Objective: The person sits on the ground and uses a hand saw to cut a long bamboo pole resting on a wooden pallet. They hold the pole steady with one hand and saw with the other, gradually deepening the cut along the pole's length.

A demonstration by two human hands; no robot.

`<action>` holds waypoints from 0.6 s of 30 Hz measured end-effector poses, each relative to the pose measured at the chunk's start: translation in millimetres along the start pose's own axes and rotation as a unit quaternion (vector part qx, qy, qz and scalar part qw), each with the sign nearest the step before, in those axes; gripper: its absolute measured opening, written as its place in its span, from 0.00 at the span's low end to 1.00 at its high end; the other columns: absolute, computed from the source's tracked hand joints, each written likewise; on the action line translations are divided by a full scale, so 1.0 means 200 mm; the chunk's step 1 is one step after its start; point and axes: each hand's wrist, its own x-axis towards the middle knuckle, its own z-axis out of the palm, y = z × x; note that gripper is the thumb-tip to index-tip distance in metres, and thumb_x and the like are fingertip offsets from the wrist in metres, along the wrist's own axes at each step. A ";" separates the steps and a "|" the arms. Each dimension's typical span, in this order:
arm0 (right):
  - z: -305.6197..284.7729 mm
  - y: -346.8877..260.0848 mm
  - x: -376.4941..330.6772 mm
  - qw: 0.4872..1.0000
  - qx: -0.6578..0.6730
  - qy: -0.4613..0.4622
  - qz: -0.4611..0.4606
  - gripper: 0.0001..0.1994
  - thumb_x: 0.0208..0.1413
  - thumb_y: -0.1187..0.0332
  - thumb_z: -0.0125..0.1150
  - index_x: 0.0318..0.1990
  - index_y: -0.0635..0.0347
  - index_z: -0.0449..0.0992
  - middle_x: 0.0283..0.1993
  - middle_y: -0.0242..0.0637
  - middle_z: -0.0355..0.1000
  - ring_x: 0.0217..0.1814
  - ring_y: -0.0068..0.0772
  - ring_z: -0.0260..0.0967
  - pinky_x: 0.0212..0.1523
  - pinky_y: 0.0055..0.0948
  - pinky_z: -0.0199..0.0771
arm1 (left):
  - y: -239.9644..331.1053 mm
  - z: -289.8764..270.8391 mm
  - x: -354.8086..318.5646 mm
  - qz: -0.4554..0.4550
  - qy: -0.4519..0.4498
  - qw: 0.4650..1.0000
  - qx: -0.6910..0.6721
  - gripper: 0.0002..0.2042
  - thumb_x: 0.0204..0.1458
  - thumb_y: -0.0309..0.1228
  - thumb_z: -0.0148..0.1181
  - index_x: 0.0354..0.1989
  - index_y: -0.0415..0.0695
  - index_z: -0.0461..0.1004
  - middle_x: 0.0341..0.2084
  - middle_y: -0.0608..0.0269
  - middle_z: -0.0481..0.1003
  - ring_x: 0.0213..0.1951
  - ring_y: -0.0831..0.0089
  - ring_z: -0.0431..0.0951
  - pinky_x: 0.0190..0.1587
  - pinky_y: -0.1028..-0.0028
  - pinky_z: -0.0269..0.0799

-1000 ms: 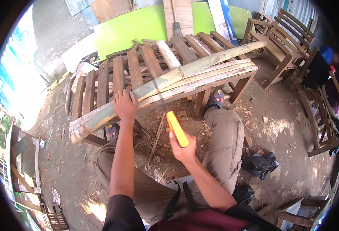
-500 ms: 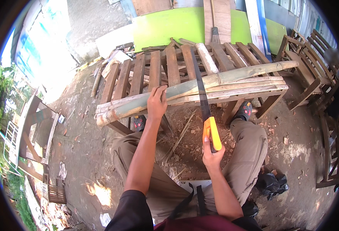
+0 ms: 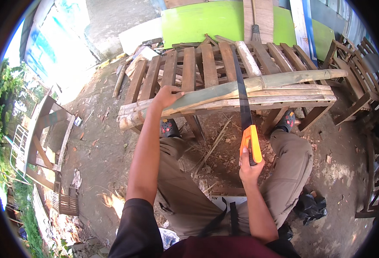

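Note:
My right hand (image 3: 251,168) is closed round the orange handle of a hand saw (image 3: 244,105). The saw's long dark blade points away from me and lies across a thick greenish bamboo pole (image 3: 211,93), right of the pole's middle. On the pole's left part, my left hand (image 3: 168,97) grips its upper side, fingers curled over it and partly hidden. The pole rests on a slatted wooden bench (image 3: 170,71), slightly tilted to the bench's front edge. Thinner split bamboo strips (image 3: 290,98) lie along that edge, under and beside the pole.
My feet, in dark clogs (image 3: 289,120), are under the bench's front edge. Wooden chairs (image 3: 361,92) stand at the right, and a black plastic bag (image 3: 311,208) lies near my right leg. A broom (image 3: 255,32) leans on the back boards. At the left are a wooden frame (image 3: 45,137) and a basket (image 3: 64,203).
My left hand has shifted leftward along the pole and toward its far side. The whole view has swung a little, so the bench appears farther right. The blade still crosses the pole.

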 end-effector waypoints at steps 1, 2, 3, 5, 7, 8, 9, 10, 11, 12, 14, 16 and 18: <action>0.01 0.00 0.00 1.000 -0.007 -0.002 -0.002 0.05 0.62 0.74 0.62 0.36 0.69 0.77 0.25 0.23 0.68 0.26 0.11 0.60 0.26 0.19 0.60 | -0.02 0.01 0.00 -0.016 0.011 1.000 -0.010 0.18 0.52 0.42 0.68 0.43 0.40 0.83 0.39 0.47 0.82 0.42 0.55 0.83 0.49 0.63 0.75; 0.01 -0.01 -0.01 1.000 -0.014 -0.005 -0.005 0.05 0.62 0.74 0.62 0.35 0.69 0.77 0.25 0.23 0.68 0.26 0.11 0.60 0.26 0.19 0.60 | -0.03 0.03 0.00 -0.031 0.021 0.999 -0.020 0.17 0.52 0.42 0.68 0.42 0.40 0.84 0.37 0.47 0.83 0.41 0.57 0.83 0.47 0.64 0.75; 0.02 -0.01 -0.02 1.000 -0.021 -0.007 -0.007 0.05 0.61 0.74 0.62 0.35 0.69 0.77 0.25 0.23 0.68 0.26 0.11 0.61 0.26 0.19 0.60 | -0.05 0.04 -0.01 -0.046 0.032 0.998 -0.029 0.17 0.51 0.41 0.69 0.41 0.40 0.84 0.36 0.48 0.83 0.39 0.58 0.84 0.46 0.65 0.76; 0.01 0.01 -0.02 0.999 -0.043 -0.013 -0.014 0.05 0.61 0.74 0.62 0.35 0.69 0.77 0.25 0.23 0.69 0.27 0.12 0.61 0.27 0.20 0.61 | -0.04 0.06 -0.01 -0.036 0.062 0.996 -0.045 0.15 0.51 0.40 0.69 0.40 0.40 0.84 0.33 0.49 0.83 0.36 0.59 0.84 0.43 0.65 0.76; 0.00 0.02 -0.02 0.998 -0.050 -0.020 -0.018 0.05 0.61 0.74 0.62 0.35 0.68 0.77 0.25 0.23 0.69 0.27 0.12 0.61 0.27 0.20 0.61 | -0.04 0.08 -0.02 -0.021 0.091 0.994 -0.051 0.15 0.51 0.38 0.69 0.40 0.40 0.84 0.30 0.50 0.83 0.34 0.60 0.83 0.41 0.65 0.76; -0.01 0.03 -0.02 0.998 -0.047 -0.024 -0.019 0.05 0.61 0.74 0.62 0.35 0.68 0.77 0.25 0.23 0.69 0.28 0.12 0.61 0.27 0.20 0.61 | -0.04 0.08 -0.02 -0.011 0.103 0.993 -0.049 0.14 0.51 0.38 0.69 0.40 0.40 0.84 0.30 0.50 0.83 0.33 0.60 0.83 0.40 0.65 0.76; -0.01 0.03 -0.02 0.998 -0.045 -0.027 -0.020 0.05 0.61 0.74 0.62 0.35 0.68 0.77 0.25 0.23 0.69 0.28 0.12 0.61 0.27 0.20 0.61 | -0.04 0.09 -0.02 -0.002 0.116 0.992 -0.046 0.14 0.51 0.38 0.69 0.39 0.40 0.84 0.29 0.51 0.82 0.33 0.61 0.83 0.40 0.66 0.76; -0.01 0.03 -0.02 0.999 -0.044 -0.025 -0.017 0.05 0.61 0.74 0.62 0.35 0.68 0.77 0.25 0.23 0.68 0.27 0.12 0.61 0.27 0.20 0.60 | -0.04 0.10 -0.02 -0.018 0.144 0.988 -0.058 0.14 0.51 0.38 0.69 0.39 0.40 0.84 0.28 0.51 0.82 0.33 0.61 0.83 0.40 0.66 0.76; 0.00 0.03 -0.02 0.999 -0.043 -0.024 -0.014 0.05 0.61 0.74 0.62 0.35 0.68 0.77 0.25 0.23 0.68 0.27 0.12 0.60 0.26 0.20 0.60 | -0.03 0.11 -0.03 -0.034 0.173 0.982 -0.069 0.14 0.52 0.38 0.69 0.39 0.39 0.84 0.28 0.51 0.82 0.33 0.61 0.83 0.40 0.66 0.76; 0.00 0.03 -0.02 0.999 -0.043 -0.023 -0.011 0.05 0.61 0.74 0.62 0.35 0.68 0.77 0.25 0.22 0.68 0.27 0.11 0.60 0.26 0.20 0.60 | -0.03 0.11 -0.02 -0.050 0.201 0.975 -0.080 0.13 0.52 0.37 0.69 0.39 0.39 0.84 0.28 0.51 0.82 0.33 0.62 0.83 0.40 0.66 0.76; 0.01 0.03 -0.02 0.999 -0.043 -0.019 -0.006 0.05 0.61 0.74 0.62 0.34 0.68 0.77 0.24 0.22 0.67 0.26 0.11 0.59 0.25 0.20 0.59 | -0.02 0.10 -0.02 -0.089 0.221 0.966 -0.095 0.13 0.52 0.38 0.68 0.38 0.39 0.83 0.28 0.51 0.82 0.33 0.61 0.83 0.40 0.67 0.76; 0.01 0.03 -0.02 0.999 -0.040 -0.016 -0.006 0.05 0.62 0.74 0.62 0.34 0.67 0.77 0.24 0.21 0.66 0.25 0.11 0.58 0.24 0.20 0.58 | 0.00 0.10 -0.02 -0.092 0.236 0.962 -0.102 0.14 0.53 0.39 0.68 0.38 0.39 0.83 0.29 0.50 0.82 0.33 0.60 0.83 0.41 0.66 0.76; 0.02 0.01 -0.02 0.999 -0.034 -0.015 -0.010 0.06 0.62 0.74 0.62 0.34 0.67 0.76 0.24 0.21 0.66 0.24 0.10 0.58 0.24 0.20 0.57 | 0.03 0.12 -0.02 -0.058 0.246 0.962 -0.100 0.15 0.52 0.40 0.68 0.38 0.39 0.84 0.30 0.50 0.83 0.34 0.58 0.84 0.42 0.66 0.77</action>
